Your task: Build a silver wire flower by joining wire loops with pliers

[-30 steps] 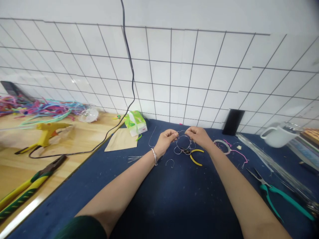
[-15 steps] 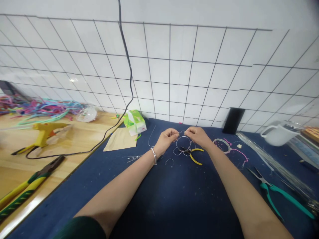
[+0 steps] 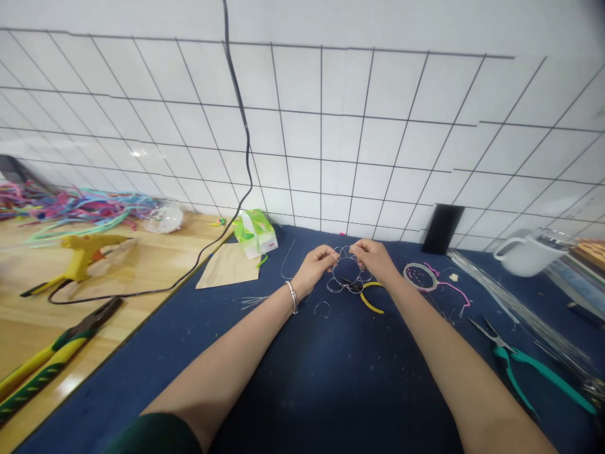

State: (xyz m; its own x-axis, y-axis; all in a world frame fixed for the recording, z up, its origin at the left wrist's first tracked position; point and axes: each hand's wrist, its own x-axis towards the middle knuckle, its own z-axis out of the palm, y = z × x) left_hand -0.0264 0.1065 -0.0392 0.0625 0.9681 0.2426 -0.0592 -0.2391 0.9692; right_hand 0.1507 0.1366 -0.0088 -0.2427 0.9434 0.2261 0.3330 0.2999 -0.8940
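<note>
Both hands pinch a flower-shaped wire frame (image 3: pixel 334 277), a thin silvery ring with smaller loops around it. My left hand (image 3: pixel 319 265), a bracelet at its wrist, is closed on the upper left of the frame. On the upper right, my right hand (image 3: pixel 371 257) grips with thumb and forefinger. Yellow-handled pliers (image 3: pixel 371 302) lie on the blue cloth just behind the frame, their jaws partly hidden by it. A short bent piece of wire (image 3: pixel 322 308) rests on the cloth below my left hand.
Teal-handled pliers (image 3: pixel 534 366) and a bundle of wires (image 3: pixel 510 299) lie at the right, near a white mug (image 3: pixel 522 255). A round dish of pink beads (image 3: pixel 432 280) sits beyond my right forearm. At the left are a yellow glue gun (image 3: pixel 82 255) and large pliers (image 3: pixel 70 340).
The wire frame has tilted and shifted slightly to the left in my fingers, and its top loop shows more clearly between them. Both hands keep their pinch.
</note>
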